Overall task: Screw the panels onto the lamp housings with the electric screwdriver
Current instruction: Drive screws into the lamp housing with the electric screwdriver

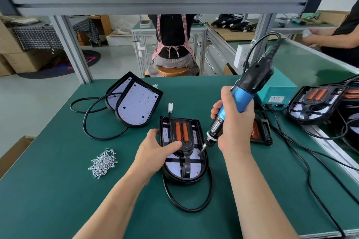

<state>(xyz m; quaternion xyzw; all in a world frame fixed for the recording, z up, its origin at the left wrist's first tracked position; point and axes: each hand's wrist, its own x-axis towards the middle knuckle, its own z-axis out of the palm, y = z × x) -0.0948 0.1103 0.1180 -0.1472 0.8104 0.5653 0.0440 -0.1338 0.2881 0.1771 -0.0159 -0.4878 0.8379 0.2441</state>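
A black lamp housing [202,170] lies in the middle of the green table, with a black panel [184,141] bearing two orange strips laid in it. My left hand [155,147] grips the housing's left edge, thumb pressed on the panel. My right hand [233,122] grips the blue and black electric screwdriver [242,91]. Its bit [202,150] points down onto the right side of the panel. Two more housings [134,103] with bare white LED boards lean at the back left. A pile of silver screws [103,164] lies to the left.
A teal power box [279,91] stands at the right, with another panelled housing [314,103] beside it and one [260,130] behind my right hand. Black cables [291,147] trail over the table's right side. A person sits on a stool [172,71] beyond the table.
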